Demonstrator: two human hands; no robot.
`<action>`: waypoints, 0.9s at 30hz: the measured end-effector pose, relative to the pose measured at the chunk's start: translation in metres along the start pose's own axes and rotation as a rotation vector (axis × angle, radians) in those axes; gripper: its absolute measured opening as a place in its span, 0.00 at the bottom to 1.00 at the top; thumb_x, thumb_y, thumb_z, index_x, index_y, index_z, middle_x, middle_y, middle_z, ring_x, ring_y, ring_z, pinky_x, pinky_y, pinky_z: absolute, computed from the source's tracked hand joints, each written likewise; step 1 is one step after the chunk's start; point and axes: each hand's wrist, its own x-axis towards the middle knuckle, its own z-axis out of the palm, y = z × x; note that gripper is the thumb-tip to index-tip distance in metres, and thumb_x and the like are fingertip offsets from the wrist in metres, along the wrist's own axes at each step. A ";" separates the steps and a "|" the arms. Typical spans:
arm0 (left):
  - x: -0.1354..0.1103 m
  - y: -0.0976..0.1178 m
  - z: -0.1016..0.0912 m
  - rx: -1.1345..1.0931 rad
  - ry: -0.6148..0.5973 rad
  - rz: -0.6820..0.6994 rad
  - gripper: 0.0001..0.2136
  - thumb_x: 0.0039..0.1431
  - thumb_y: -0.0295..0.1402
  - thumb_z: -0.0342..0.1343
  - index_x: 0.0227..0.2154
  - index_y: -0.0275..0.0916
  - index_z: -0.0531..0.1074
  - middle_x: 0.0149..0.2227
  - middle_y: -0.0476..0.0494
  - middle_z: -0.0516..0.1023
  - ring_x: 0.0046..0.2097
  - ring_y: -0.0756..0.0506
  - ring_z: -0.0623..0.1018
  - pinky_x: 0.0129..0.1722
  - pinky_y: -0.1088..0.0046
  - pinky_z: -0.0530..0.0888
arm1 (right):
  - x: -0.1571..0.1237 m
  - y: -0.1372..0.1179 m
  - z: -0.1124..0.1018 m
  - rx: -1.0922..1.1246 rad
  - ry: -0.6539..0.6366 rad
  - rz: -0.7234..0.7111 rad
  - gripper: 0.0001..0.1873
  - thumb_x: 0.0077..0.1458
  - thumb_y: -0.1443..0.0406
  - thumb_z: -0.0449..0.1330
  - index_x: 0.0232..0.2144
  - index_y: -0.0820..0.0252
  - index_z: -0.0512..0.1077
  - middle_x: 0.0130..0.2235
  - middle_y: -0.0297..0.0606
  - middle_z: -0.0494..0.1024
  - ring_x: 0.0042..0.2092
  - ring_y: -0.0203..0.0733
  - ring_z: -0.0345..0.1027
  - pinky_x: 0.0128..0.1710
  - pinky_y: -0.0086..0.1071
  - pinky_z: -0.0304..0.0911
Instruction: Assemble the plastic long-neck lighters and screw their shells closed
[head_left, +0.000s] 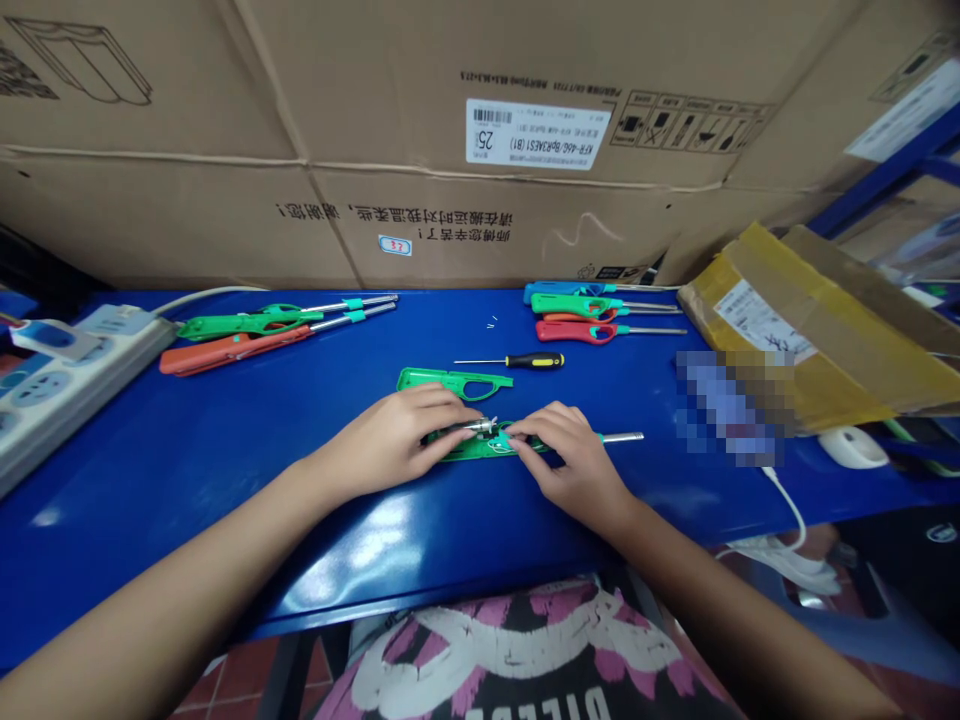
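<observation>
- At a blue table (375, 560), a person is working with both hands over an opened green lighter body (484, 451), which is lying directly beneath the fingers.
- The body's long axis is running left to right across the person, its metal tube (624, 437) pointing right, beyond the right hand (576, 455).
- The left hand (405, 437) is pinching a silver-ended part (480, 426) between thumb and fingers, over the body's left portion.
- The right hand is bending its fingertips toward the body's middle; whether they are gripping anything, one cannot tell.
- The silver end is facing right, sitting just beside the right fingertips; both hands are flanking the opening, the right lying nearer the tube.
- Beyond the hands, a loose green shell half (420, 379) and a black-and-yellow screwdriver (535, 360) are lying roughly parallel to the body.
</observation>
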 end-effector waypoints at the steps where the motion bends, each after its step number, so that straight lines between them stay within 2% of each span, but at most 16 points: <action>1: 0.000 0.000 0.000 -0.004 -0.016 0.003 0.12 0.70 0.32 0.51 0.51 0.38 0.76 0.45 0.40 0.81 0.47 0.44 0.80 0.49 0.64 0.77 | 0.000 0.000 0.000 -0.002 0.002 0.001 0.05 0.66 0.65 0.58 0.38 0.54 0.75 0.38 0.36 0.82 0.41 0.43 0.71 0.41 0.39 0.58; 9: -0.002 -0.001 0.002 -0.035 -0.072 0.042 0.12 0.70 0.31 0.51 0.50 0.37 0.77 0.42 0.39 0.81 0.44 0.43 0.80 0.46 0.64 0.78 | 0.000 -0.001 0.000 0.006 0.015 -0.001 0.06 0.65 0.64 0.59 0.36 0.54 0.76 0.36 0.36 0.82 0.40 0.43 0.70 0.41 0.39 0.58; 27: -0.002 -0.002 0.002 0.010 -0.080 0.093 0.13 0.70 0.30 0.50 0.49 0.34 0.77 0.42 0.38 0.81 0.44 0.43 0.79 0.45 0.63 0.78 | -0.001 -0.002 -0.001 0.019 -0.001 -0.035 0.05 0.64 0.66 0.61 0.36 0.55 0.77 0.36 0.34 0.80 0.41 0.42 0.69 0.42 0.39 0.57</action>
